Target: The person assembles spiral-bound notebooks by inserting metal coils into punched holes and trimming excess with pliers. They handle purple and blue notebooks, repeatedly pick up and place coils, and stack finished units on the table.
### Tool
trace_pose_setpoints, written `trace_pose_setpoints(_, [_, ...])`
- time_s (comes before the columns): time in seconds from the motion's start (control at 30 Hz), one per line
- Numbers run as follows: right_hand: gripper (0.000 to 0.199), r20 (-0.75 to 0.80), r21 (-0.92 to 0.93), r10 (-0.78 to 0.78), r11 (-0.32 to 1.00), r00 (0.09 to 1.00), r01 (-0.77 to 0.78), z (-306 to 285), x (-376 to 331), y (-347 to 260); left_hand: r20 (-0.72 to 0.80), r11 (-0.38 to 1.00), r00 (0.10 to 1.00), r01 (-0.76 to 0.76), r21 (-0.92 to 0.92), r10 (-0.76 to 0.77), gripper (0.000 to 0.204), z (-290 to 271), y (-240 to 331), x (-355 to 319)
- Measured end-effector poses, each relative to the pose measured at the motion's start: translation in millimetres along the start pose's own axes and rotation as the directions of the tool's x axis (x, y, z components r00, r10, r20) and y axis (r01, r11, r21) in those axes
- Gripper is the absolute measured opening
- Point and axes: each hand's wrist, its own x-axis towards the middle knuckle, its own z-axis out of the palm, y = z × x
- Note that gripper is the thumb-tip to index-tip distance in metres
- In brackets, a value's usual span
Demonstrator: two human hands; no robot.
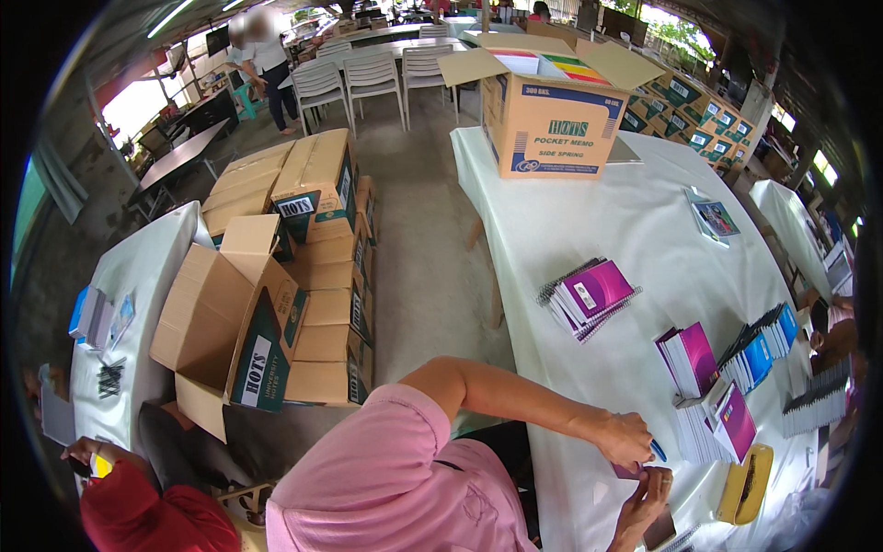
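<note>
Open box (559, 118) at one o'clock holds coloured stacks (572, 70). Left grip (626, 441) is folded around blue stick (658, 451); right grip (647, 497), I cannot tell.

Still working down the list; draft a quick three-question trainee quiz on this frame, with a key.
1. Multiple choice: what colour is the elongated case on the big white table? A. red B. yellow C. black
2. True or false: the carton on that table has its top flaps open.
3. Which of the person's own hands is nearer the slim blue object, left or right?

Key:
1. B
2. True
3. The left hand
</note>
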Motion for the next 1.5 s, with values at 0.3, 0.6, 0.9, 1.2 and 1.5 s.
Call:
trace_pose_setpoints(0.3, [0.014, 0.115, -0.034, 0.013, 0.999, 0.993, -0.009, -13, 3, 1, 0.038, 1.000, 0.999, -0.002, -0.022, 0.003, 0.038, -3, -1, 0])
trace_pose_setpoints(0.6, [0.016, 0.127, -0.154, -0.074, 0.984, 0.989, 0.094, -24, -7, 2, 0.046, 0.999, 0.998, -0.033, 0.005, 0.033, 0.037, -2, 2, 4])
trace_pose_setpoints(0.9, [0.014, 0.154, -0.095, 0.040, 0.995, 0.987, -0.025, -31, 6, -23, -0.008, 0.998, 0.999, -0.042, 0.048, 0.042, 0.037, 6, -2, 1])
trace_pose_setpoints(1.2, [0.022, 0.155, -0.143, 0.087, 0.988, 0.984, -0.064, -35, 9, -33, -0.080, 0.997, 0.994, -0.073, 0.002, 0.073, 0.034, -1, 1, -3])
trace_pose_setpoints(1.5, [0.021, 0.096, -0.102, -0.054, 0.993, 0.994, 0.064, -30, 3, -18, 0.019, 0.998, 0.998, -0.065, 0.009, 0.064, 0.033, 3, -2, 3])
